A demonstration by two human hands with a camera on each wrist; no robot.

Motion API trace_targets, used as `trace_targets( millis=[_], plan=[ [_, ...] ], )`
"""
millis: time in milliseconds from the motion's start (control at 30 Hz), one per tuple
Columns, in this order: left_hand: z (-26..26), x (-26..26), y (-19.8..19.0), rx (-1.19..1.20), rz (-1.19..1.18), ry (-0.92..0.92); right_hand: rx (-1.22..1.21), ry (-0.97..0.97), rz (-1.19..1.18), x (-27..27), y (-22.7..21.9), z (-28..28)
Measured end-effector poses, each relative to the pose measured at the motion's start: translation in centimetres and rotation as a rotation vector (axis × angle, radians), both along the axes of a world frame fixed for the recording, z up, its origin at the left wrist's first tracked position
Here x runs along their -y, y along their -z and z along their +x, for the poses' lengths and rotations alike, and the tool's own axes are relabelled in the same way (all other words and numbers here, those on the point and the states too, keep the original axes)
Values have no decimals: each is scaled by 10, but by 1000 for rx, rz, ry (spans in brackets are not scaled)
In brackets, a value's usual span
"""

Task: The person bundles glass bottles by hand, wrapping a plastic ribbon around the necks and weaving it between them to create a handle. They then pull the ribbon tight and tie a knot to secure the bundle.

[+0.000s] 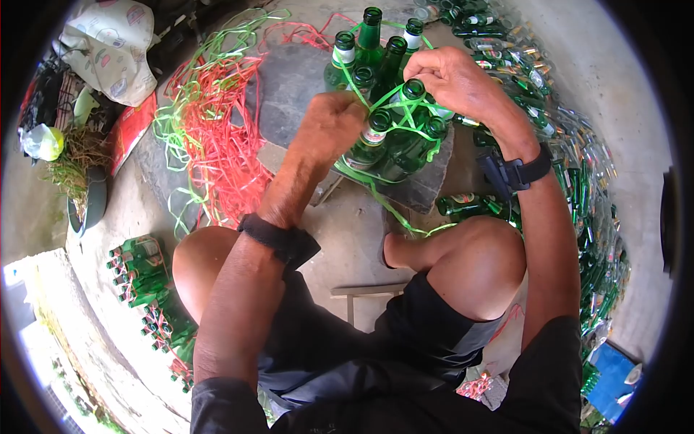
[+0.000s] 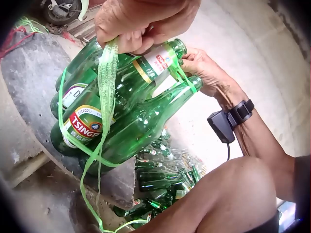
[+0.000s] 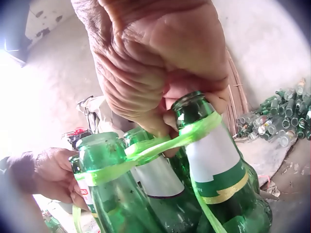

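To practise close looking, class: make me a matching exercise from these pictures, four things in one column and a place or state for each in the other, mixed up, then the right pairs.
Things:
1. green strap
2. red straps
3. loose bottles
4. left hand

Places or states:
A. heaped on the ground along the person's right side
B. wound round the necks of the bundled bottles
C. gripping the strap at the bundle
D. tangled on the ground left of the stone slab

Pairs: 1-B, 2-D, 3-A, 4-C
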State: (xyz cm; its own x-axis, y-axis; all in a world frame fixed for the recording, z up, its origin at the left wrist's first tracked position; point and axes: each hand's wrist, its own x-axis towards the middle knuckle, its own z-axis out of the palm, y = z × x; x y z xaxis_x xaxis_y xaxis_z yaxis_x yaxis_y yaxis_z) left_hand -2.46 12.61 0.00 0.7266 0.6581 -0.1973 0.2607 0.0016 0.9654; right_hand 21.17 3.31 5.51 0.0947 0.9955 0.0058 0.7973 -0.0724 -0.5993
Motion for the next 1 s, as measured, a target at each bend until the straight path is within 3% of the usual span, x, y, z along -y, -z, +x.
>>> trace_targets(
  millis=[433,533,600,733,800,867,933,1000],
  plan=[
    [-11,-4,-3,92,-146,-32,22,-4,-18,6,-7,-6],
    [-12,-8,0,166,-143,-14,112,18,134,13,1,-8],
    [-12,-13,2,129,-80,-25,317,-52,289,18,4,-10],
    [-14,-14,-5,72,-48,-20,576,42,349,47,-29,-52],
    [-14,-15,-6,2,90,-11,598,75,239,58,-37,-71],
    [-13,-17,-5,-4,188,-11,655,30,338,63,-32,-81],
    [-11,-16,-4,-7,284,-8,554,57,129,67,-25,-85],
    [-11,-16,-5,64,497,-28,527,45,98,66,-26,-84]
  ],
)
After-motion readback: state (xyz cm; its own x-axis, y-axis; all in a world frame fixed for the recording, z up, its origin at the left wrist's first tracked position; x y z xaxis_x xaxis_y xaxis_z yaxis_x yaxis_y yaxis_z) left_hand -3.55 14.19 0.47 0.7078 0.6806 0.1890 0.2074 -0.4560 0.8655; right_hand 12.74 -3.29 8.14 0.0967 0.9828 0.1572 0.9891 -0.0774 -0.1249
